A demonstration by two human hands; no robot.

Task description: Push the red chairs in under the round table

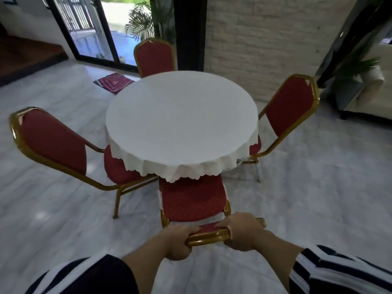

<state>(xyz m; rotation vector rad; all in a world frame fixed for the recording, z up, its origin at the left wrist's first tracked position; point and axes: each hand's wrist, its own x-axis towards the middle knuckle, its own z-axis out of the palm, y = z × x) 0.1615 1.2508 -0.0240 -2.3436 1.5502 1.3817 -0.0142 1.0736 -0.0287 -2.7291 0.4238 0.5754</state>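
Note:
A round table [182, 115] under a white scalloped cloth stands in the middle of the room. Red chairs with gold frames surround it. The near chair [192, 198] is right below me, the front of its seat under the cloth's edge. My left hand [177, 242] and my right hand [244, 232] both grip the gold top rail of its backrest. The left chair [53, 141] stands angled with most of its seat out from the table. The right chair [292, 105] has its seat partly under the cloth. The far chair [154, 57] shows only its backrest.
The floor is pale marble [63, 209]. A red patterned mat [113, 81] lies beyond the table on the left. Glass sliding doors [93, 32] are at the back, a brick wall [265, 39] behind the table, a potted plant [356, 66] and a stand at the right.

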